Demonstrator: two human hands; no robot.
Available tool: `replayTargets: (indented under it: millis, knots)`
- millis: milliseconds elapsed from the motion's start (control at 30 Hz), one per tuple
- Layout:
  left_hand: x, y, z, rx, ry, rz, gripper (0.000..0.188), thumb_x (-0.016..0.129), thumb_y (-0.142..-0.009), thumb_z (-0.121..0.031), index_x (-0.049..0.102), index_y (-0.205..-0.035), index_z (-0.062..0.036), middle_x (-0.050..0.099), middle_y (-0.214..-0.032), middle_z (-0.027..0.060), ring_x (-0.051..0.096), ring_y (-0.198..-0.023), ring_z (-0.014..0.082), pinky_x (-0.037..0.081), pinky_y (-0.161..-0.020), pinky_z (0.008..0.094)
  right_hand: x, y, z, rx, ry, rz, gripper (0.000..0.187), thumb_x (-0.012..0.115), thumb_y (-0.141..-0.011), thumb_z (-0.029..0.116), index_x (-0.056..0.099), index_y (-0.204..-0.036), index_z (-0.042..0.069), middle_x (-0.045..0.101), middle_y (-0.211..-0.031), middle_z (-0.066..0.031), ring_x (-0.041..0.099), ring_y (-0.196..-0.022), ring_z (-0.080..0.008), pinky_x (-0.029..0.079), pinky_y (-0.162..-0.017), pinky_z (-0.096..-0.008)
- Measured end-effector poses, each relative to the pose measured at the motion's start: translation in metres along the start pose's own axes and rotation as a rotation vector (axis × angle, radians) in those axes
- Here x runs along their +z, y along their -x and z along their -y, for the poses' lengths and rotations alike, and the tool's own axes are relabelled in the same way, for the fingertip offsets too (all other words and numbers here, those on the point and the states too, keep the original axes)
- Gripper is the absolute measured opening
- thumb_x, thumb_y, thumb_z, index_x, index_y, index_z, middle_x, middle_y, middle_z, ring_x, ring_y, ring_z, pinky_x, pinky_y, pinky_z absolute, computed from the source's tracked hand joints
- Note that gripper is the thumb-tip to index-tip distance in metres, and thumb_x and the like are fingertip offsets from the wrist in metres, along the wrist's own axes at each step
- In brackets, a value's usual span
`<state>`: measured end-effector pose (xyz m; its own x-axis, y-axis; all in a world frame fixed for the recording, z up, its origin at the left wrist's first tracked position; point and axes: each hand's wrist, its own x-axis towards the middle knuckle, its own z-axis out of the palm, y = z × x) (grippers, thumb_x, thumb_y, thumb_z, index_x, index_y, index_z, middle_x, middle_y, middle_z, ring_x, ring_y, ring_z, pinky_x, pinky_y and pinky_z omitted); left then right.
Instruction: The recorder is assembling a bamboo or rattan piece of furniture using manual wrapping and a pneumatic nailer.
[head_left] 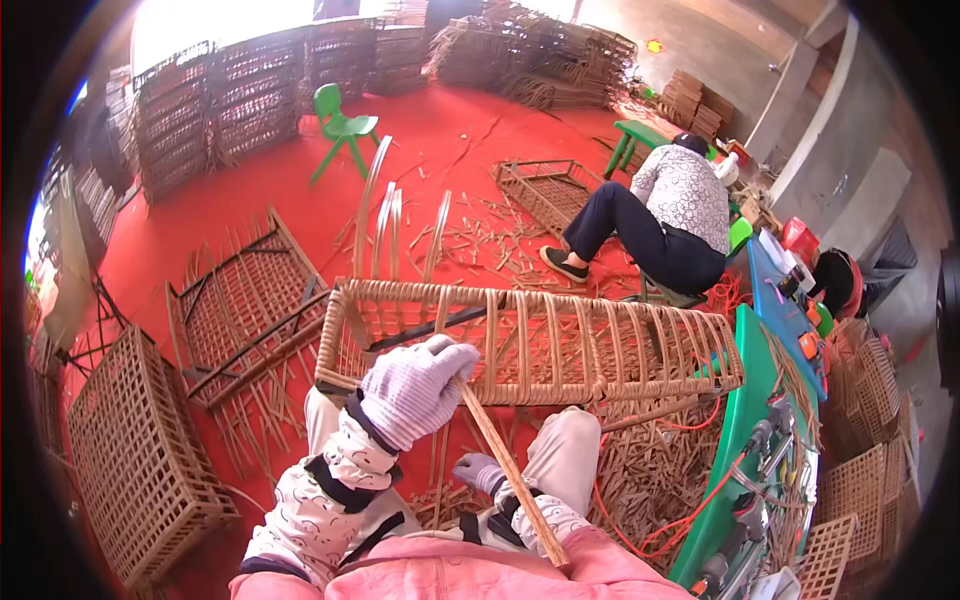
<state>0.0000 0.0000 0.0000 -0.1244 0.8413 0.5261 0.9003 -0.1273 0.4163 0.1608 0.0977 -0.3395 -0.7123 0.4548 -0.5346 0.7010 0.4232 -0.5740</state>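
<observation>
A long woven rattan basket frame (600, 390) lies across my lap, its rim wrapped and its side crossed by upright strips. My left hand (415, 390), in a pale lilac glove, is closed at the frame's near edge around a brown rattan strip (505, 465). That strip slants down to the right, towards my pink apron (480, 572). Lower down, between my knees, my right hand (480, 472) is gloved too. Its fingers look curled, but what they hold is hidden. Several pale loose strips (385, 225) rise from the frame's far left side.
Woven panels (245, 300) and a basket (145, 460) lie at left on the red floor (430, 130). A green chair (345, 125) stands farther back. A person (670, 210) sits at far right. Near right are a green table (735, 430) with tools, red cords and scrap strips (650, 480).
</observation>
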Motion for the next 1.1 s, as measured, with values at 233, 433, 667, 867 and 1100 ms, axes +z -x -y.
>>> replayTargets:
  millis: [233,433,667,867,1100]
  knots:
    - [-0.001,-0.003,-0.006,-0.079,0.219,-0.309,0.031,0.067,-0.074,-0.004,0.061,-0.104,-0.0067,0.055,-0.113,0.0160,0.061,-0.091,0.0290,0.051,-0.075,0.0327,-0.020,0.034,0.021,0.040,-0.116,0.003,0.037,0.057,-0.076,0.032,0.066,-0.098,0.004,0.066,-0.086,-0.0146,0.064,-0.080,-0.0247,0.048,-0.075,-0.0342]
    - [0.001,0.001,0.008,-0.174,0.538,-0.450,0.033,0.068,-0.076,-0.004,0.059,-0.108,-0.0083,0.053,-0.117,0.0140,0.058,-0.102,0.0241,0.048,-0.083,0.0314,-0.013,0.030,0.028,0.037,-0.179,0.041,0.036,0.059,-0.078,0.030,0.065,-0.099,0.001,0.066,-0.077,-0.0097,0.062,-0.068,-0.0176,0.048,-0.066,-0.0305]
    - [-0.019,0.005,0.010,-0.424,1.081,-0.719,0.049,0.052,-0.083,0.005,0.041,-0.129,-0.0045,0.051,-0.120,0.0089,0.058,-0.098,0.0183,0.054,-0.078,0.0309,-0.013,0.024,0.013,0.007,-0.184,0.040,0.034,0.059,-0.079,0.031,0.064,-0.099,0.004,0.067,-0.081,-0.0120,0.065,-0.068,-0.0201,0.051,-0.066,-0.0326]
    - [-0.025,0.015,0.043,-0.508,1.281,-0.919,0.045,0.056,-0.080,0.003,0.047,-0.123,-0.0047,0.056,-0.109,0.0087,0.060,-0.094,0.0213,0.055,-0.071,0.0333,0.011,-0.014,-0.039,-0.051,-0.261,0.021,0.029,0.060,-0.082,0.024,0.062,-0.099,0.001,0.062,-0.071,-0.0066,0.057,-0.056,-0.0133,0.047,-0.051,-0.0272]
    - [-0.015,0.026,0.032,-0.142,0.162,-0.552,0.026,0.062,-0.074,-0.002,0.059,-0.099,-0.0078,0.059,-0.082,0.0086,0.060,-0.066,0.0242,0.050,-0.059,0.0325,-0.032,0.054,0.063,-0.155,-0.957,-0.152,0.023,0.060,-0.086,0.017,0.057,-0.101,0.000,0.061,-0.073,-0.0074,0.059,-0.057,-0.0140,0.051,-0.052,-0.0276]
